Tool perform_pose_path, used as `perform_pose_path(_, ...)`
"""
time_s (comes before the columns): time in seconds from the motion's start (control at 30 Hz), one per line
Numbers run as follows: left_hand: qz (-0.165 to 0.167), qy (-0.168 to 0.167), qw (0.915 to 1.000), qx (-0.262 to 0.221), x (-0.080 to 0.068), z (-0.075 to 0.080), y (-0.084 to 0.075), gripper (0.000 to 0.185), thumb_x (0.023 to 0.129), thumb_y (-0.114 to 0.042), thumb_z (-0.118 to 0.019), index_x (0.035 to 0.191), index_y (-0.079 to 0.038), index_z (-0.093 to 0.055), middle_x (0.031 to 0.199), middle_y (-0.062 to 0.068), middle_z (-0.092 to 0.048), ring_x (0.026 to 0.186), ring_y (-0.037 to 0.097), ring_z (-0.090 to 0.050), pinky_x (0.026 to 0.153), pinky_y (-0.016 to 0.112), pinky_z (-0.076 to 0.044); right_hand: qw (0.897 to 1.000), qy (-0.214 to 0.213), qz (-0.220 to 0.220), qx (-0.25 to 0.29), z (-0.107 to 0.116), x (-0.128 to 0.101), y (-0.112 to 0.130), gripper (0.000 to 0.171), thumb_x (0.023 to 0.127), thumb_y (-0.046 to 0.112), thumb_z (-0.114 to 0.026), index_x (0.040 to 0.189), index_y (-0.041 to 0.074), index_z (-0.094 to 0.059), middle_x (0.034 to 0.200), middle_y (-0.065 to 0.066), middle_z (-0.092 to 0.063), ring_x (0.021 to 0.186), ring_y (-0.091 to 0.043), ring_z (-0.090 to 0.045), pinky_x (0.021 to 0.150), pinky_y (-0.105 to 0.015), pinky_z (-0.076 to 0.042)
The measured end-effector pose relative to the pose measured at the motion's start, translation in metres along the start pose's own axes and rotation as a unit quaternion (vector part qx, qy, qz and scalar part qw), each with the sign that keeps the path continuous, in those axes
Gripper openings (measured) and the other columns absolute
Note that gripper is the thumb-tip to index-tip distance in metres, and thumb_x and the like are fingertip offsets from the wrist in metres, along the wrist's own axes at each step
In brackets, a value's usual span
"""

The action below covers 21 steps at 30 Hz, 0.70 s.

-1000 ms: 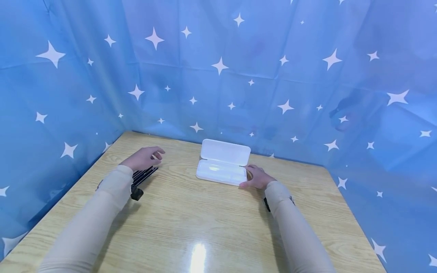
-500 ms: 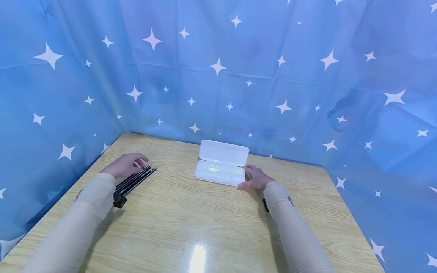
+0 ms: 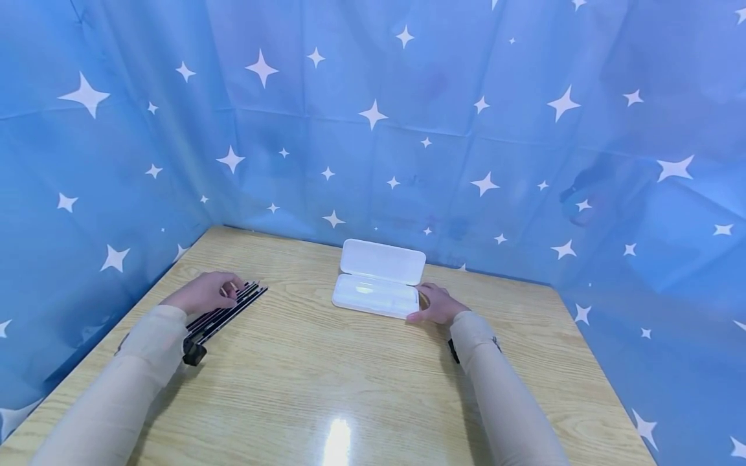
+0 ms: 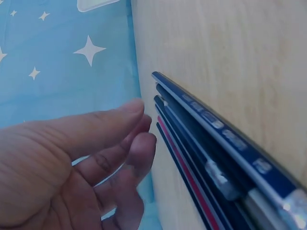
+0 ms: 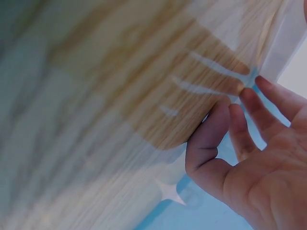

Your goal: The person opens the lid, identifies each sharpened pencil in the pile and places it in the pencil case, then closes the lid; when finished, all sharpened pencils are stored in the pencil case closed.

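Left hand [image 3: 204, 292] has drawn back onto the pencils [image 3: 224, 310].

Our left hand [image 3: 202, 292] has drawn back from above the counter [image 3: 350, 375] and lowered onto the row of dark pencils [image 3: 224, 310].

Left grip [image 3: 204, 292] loosely curled (palm down), right grip [image 3: 438, 303] relaxed

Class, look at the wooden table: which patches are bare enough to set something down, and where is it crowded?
The widest bare stretch is the near table between the two sleeves. Another lies between the pencils and the open white case, and one right of the right hand. It is crowded where the left hand lies over the pencils, and at the case's right end.
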<state>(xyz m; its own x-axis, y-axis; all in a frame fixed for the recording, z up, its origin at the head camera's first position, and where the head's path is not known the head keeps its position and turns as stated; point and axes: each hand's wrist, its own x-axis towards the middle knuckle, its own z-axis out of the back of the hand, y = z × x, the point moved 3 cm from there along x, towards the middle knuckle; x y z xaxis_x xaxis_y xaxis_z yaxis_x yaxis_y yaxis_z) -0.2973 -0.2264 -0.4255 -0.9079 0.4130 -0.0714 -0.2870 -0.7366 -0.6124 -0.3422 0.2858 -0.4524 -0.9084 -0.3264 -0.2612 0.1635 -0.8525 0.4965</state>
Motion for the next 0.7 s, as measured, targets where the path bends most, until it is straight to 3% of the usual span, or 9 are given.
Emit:
perform_pose_path(0.43,-0.016,0.027,0.9995,-0.004,0.0002,-0.0083,-0.0001,0.025,0.099,-0.004,-0.062,0.123,0.005,-0.061,0.100,0.009,-0.068,0.089,0.021,-0.064,0.077,0.040,-0.053,1.000,0.000,0.002,0.000,-0.0013,0.0014,-0.0017,0.099,0.087,0.048,-0.079,0.159,0.004,-0.029,0.164,-0.026,-0.017,0.149,-0.051,-0.013,0.116,-0.068,-0.018)
perform_pose_path(0.7,-0.002,0.018,0.9998,0.012,0.0011,-0.0100,-0.0005,0.021,0.098,-0.001,-0.062,0.118,0.004,-0.063,0.095,0.010,-0.066,0.083,0.021,-0.059,0.074,0.039,-0.050,1.000,0.000,-0.002,0.005,-0.0016,0.0024,-0.0027,0.101,0.086,0.051,-0.079,0.160,0.004,-0.028,0.165,-0.025,-0.015,0.150,-0.049,-0.011,0.117,-0.067,-0.018)
